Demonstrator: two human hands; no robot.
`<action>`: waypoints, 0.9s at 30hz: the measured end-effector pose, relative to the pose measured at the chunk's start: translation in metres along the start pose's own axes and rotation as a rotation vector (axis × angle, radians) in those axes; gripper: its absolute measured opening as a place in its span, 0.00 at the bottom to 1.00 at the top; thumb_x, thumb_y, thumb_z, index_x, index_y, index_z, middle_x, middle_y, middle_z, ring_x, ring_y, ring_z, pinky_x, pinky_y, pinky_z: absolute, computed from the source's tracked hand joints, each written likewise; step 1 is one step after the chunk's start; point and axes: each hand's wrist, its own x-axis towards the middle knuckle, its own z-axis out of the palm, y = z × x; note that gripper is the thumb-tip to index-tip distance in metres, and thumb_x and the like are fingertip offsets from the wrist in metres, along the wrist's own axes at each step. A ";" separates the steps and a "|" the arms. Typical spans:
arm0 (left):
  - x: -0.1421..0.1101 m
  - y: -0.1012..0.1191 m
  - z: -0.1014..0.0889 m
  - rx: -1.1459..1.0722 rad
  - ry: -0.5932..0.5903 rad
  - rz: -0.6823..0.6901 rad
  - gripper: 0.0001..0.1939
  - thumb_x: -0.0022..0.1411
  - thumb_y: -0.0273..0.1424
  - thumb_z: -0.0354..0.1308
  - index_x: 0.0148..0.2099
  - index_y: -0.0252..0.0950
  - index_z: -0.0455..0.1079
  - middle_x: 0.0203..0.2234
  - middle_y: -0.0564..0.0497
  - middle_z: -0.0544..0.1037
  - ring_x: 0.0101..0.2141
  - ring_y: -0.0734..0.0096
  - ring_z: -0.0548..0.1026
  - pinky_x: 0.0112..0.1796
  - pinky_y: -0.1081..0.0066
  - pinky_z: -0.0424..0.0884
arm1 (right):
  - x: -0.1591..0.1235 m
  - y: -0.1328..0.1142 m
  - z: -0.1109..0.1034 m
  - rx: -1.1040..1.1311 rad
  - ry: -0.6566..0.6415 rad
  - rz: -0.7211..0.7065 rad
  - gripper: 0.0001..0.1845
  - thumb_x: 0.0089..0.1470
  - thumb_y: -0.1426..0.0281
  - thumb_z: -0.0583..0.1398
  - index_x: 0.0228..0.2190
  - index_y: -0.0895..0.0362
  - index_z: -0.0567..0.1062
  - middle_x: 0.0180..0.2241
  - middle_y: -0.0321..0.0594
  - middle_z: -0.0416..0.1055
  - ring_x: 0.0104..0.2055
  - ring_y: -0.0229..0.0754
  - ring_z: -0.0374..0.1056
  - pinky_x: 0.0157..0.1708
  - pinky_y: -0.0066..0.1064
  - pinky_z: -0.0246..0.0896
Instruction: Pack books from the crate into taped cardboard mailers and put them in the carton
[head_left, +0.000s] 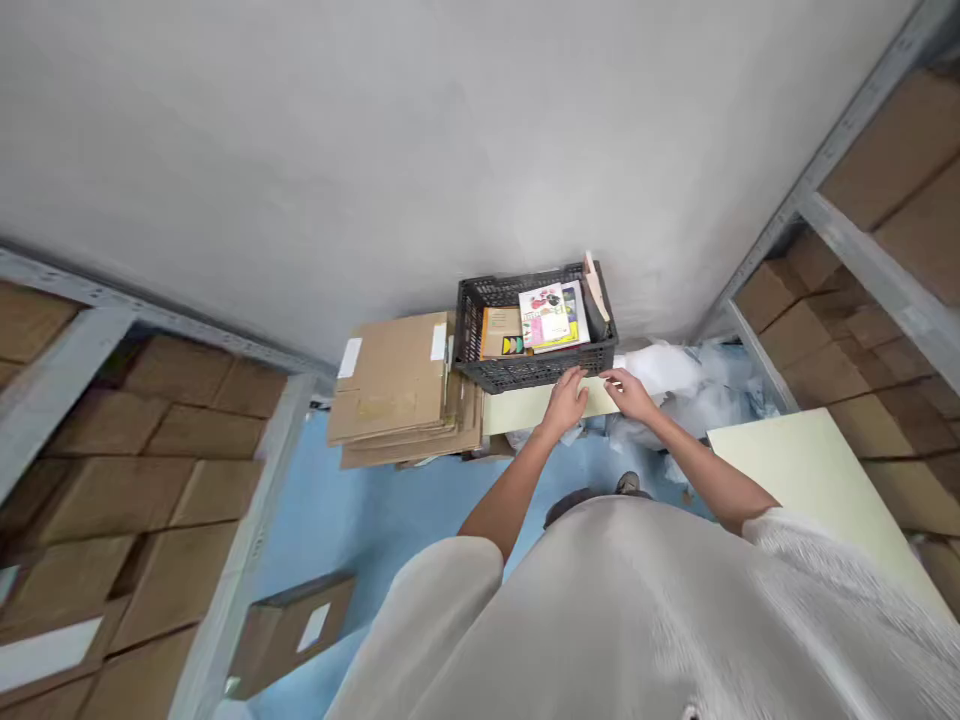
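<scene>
A black plastic crate (534, 374) stands on a pale yellow board (517, 408) against the wall. Inside it lie a white booklet with colourful pictures (543, 302), a tan book (504, 322) and a few other books; one thin book (594, 288) leans upright at the right end. Just in front of the crate's lower front edge is my left hand (566, 402), its fingers stretched toward it. My right hand (630, 394) is beside it near the crate's right front corner, fingers reaching left. Whether either hand touches the crate, I cannot tell. Neither visibly holds anything.
Flattened cardboard boxes (397, 385) are stacked left of the crate. Clear plastic wrapping (667, 375) bunches up at the right. Metal shelves with cartons (135, 500) flank both sides. A carton (292, 635) sits on the blue floor, and a pale panel (817, 490) is at right.
</scene>
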 end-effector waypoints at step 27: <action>0.113 -0.144 -0.120 -0.118 -0.067 -0.151 0.28 0.67 0.26 0.59 0.68 0.35 0.72 0.72 0.36 0.67 0.71 0.46 0.69 0.72 0.52 0.63 | 0.179 -0.028 0.103 -0.590 -0.097 0.269 0.26 0.63 0.68 0.61 0.61 0.57 0.77 0.68 0.55 0.67 0.71 0.59 0.63 0.70 0.50 0.61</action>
